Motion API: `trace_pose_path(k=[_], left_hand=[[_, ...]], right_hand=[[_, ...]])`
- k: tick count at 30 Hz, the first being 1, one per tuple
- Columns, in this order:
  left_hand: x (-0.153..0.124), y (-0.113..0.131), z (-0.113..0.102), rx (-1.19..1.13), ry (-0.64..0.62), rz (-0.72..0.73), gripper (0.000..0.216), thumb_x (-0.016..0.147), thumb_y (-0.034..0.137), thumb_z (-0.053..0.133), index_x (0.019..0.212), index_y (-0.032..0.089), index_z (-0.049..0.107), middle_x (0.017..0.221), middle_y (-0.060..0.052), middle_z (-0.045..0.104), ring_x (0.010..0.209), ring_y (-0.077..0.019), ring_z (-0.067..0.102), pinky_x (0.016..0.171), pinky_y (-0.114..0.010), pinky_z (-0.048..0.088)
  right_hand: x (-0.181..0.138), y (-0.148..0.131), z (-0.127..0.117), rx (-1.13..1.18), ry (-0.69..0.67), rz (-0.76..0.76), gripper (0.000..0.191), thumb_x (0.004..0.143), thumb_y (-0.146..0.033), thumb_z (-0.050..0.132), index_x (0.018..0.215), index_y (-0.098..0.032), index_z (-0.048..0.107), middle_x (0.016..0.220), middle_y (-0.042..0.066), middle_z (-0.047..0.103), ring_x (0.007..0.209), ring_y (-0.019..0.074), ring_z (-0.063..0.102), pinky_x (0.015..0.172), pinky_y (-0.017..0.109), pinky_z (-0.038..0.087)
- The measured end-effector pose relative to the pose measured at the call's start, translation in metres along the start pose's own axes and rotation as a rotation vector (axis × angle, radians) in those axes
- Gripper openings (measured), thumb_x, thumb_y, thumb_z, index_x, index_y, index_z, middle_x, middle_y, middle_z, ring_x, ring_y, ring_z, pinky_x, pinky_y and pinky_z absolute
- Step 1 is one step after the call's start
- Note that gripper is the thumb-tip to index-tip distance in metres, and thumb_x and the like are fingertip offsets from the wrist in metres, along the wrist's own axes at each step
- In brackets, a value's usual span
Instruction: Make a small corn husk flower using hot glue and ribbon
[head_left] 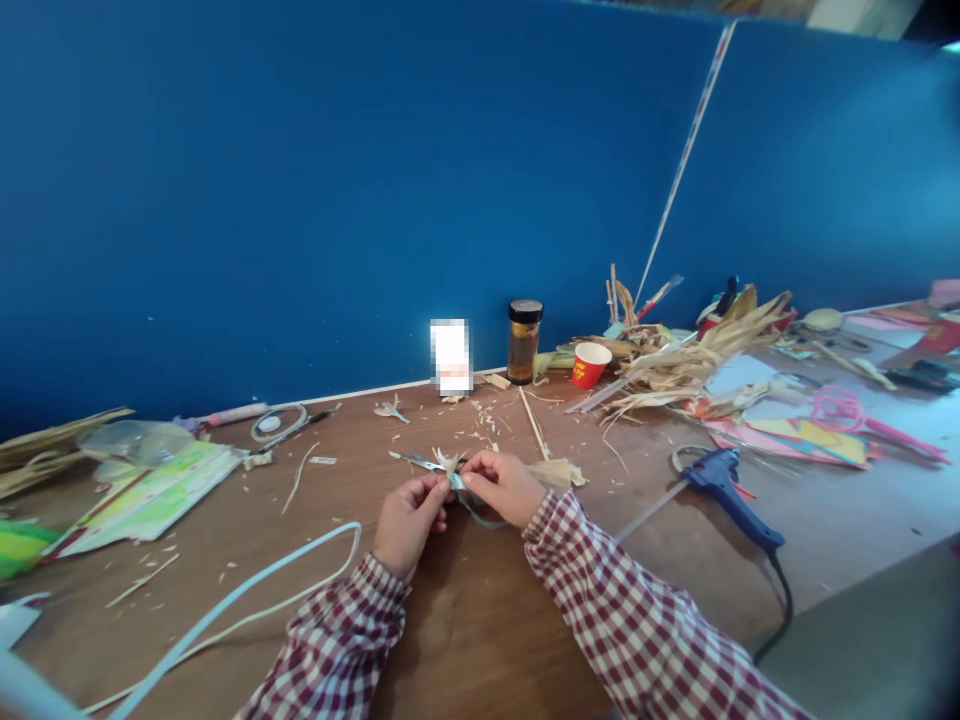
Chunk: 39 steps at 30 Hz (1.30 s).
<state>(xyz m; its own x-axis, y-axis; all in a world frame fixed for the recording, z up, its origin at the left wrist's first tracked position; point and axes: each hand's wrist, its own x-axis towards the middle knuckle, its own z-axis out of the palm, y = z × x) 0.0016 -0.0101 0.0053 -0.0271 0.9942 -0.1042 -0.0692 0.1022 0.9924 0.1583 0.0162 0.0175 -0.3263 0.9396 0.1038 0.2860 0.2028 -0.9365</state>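
Over the middle of the wooden table, my left hand (411, 518) and my right hand (508, 486) meet fingertip to fingertip. Both are closed in a pinch on a small piece of corn husk (448, 462) with a frayed, pale upper end. A pale blue-green strip (484, 521) hangs in a loop below my right hand and seems to join the piece, though the fingers cover the join. Just behind my fingers lie scissors (417, 461), blades pointing left, handles hidden. A wider dry husk piece (556, 472) lies beyond my right wrist.
A blue glue gun (731, 495) with its cord lies to the right. Behind stand a dark-lidded jar (523, 342), a red paper cup (591, 366) and a heap of dry husks (705, 350). Pink scissors (874, 420) rest on coloured paper. A white cable (255, 580) crosses the left front.
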Motion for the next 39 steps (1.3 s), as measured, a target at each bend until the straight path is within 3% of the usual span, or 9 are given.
trace_pose_path(k=[5, 10, 17, 30, 39], left_hand=[[0.0009, -0.0014, -0.0007, 0.034, -0.013, 0.007, 0.032, 0.063, 0.039, 0.068, 0.081, 0.012, 0.064, 0.065, 0.000, 0.060, 0.047, -0.0064, 0.046, 0.041, -0.016, 0.040], [-0.0003, -0.0001, 0.0000, -0.014, -0.023, -0.006, 0.038, 0.062, 0.037, 0.070, 0.091, 0.013, 0.066, 0.063, 0.000, 0.060, 0.048, -0.0068, 0.047, 0.042, -0.017, 0.042], [-0.0018, 0.0030, 0.0000, -0.068, -0.045, -0.072, 0.036, 0.062, 0.038, 0.070, 0.086, 0.012, 0.069, 0.051, 0.004, 0.052, 0.046, -0.0054, 0.044, 0.042, -0.015, 0.039], [-0.0028, 0.0058, 0.0018, -0.127, 0.017, -0.128, 0.036, 0.055, 0.035, 0.075, 0.081, 0.011, 0.068, 0.051, 0.003, 0.053, 0.046, -0.0044, 0.045, 0.042, -0.014, 0.037], [-0.0014, 0.0060, -0.0004, -0.093, -0.057, -0.139, 0.032, 0.060, 0.037, 0.071, 0.075, 0.010, 0.066, 0.046, 0.004, 0.051, 0.041, -0.0044, 0.042, 0.040, -0.015, 0.034]], right_hand=[[0.0014, 0.0006, 0.0001, 0.055, 0.005, -0.043, 0.018, 0.078, -0.026, 0.051, 0.085, -0.014, 0.062, 0.076, 0.003, 0.063, 0.066, 0.0112, 0.054, 0.062, 0.023, 0.042], [0.0024, 0.0006, -0.0015, 0.058, -0.006, -0.034, 0.018, 0.078, -0.025, 0.051, 0.083, -0.013, 0.063, 0.073, 0.003, 0.062, 0.063, 0.0106, 0.053, 0.060, 0.022, 0.042], [0.0000, 0.0039, -0.0007, -0.021, -0.016, -0.065, 0.019, 0.079, -0.027, 0.050, 0.085, -0.015, 0.064, 0.070, 0.002, 0.061, 0.060, 0.0101, 0.050, 0.058, 0.021, 0.040], [0.0011, 0.0079, -0.0001, 0.005, -0.045, -0.028, 0.020, 0.077, -0.026, 0.051, 0.088, -0.015, 0.063, 0.072, 0.002, 0.063, 0.060, 0.0098, 0.052, 0.058, 0.022, 0.040], [-0.0005, 0.0057, -0.0004, -0.027, -0.049, -0.022, 0.018, 0.078, -0.027, 0.051, 0.084, -0.015, 0.063, 0.063, -0.001, 0.058, 0.053, 0.0080, 0.045, 0.050, 0.019, 0.035]])
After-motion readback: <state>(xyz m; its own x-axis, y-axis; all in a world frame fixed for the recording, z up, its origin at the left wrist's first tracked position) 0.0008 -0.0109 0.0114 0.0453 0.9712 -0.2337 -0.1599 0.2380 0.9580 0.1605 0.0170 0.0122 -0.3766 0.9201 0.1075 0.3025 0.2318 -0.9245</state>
